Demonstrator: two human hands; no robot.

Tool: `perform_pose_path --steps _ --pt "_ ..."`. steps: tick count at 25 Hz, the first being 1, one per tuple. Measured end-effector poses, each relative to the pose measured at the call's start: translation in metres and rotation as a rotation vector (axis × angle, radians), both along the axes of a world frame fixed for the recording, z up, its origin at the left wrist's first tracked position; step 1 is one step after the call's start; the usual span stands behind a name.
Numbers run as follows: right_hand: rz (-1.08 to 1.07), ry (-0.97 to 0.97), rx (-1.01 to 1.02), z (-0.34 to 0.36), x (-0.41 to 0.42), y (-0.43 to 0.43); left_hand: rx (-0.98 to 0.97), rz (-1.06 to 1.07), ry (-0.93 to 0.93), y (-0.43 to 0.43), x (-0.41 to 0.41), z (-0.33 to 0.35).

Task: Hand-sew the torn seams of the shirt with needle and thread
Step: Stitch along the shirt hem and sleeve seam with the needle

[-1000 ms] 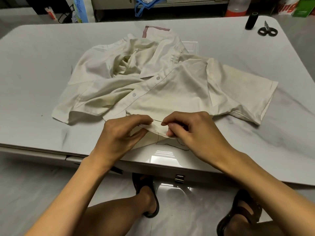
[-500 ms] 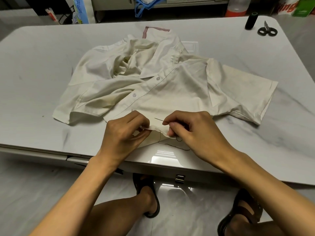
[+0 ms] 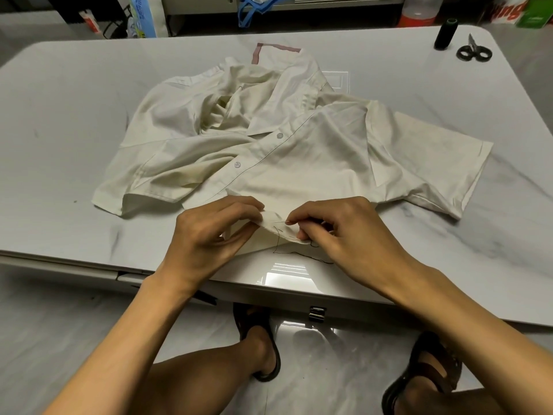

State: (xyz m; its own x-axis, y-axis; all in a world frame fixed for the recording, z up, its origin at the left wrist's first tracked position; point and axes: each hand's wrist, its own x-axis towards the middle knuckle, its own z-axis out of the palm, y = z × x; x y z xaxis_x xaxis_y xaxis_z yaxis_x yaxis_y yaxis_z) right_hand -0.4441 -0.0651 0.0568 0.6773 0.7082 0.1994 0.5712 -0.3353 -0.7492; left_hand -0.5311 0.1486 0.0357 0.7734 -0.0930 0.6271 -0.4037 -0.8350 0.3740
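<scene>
Head view: the needle (image 3: 279, 221) lies almost level, its long axis running left to right across the gap between your hands. Its tip points toward the left hand (image 3: 209, 235); its rear end is pinched in the fingertips of the right hand (image 3: 344, 235), the nearer, driving hand. The left hand pinches the raised fold (image 3: 269, 235) of the shirt (image 3: 299, 163), just beside the tip. The shirt lies spread on the table (image 3: 59, 121) directly ahead of both hands. Dark thread (image 3: 287, 252) trails loose below the fold. Whether the tip has entered the cloth cannot be told. The likely next move is leftward, along the needle's axis
</scene>
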Motion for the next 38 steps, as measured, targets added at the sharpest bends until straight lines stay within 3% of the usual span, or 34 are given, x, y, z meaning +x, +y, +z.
perform_pose_path --steps 38 --pt "0.054 -0.122 -0.053 -0.0018 0.0013 0.0069 -0.03 -0.013 0.02 0.0035 -0.0004 0.0019"
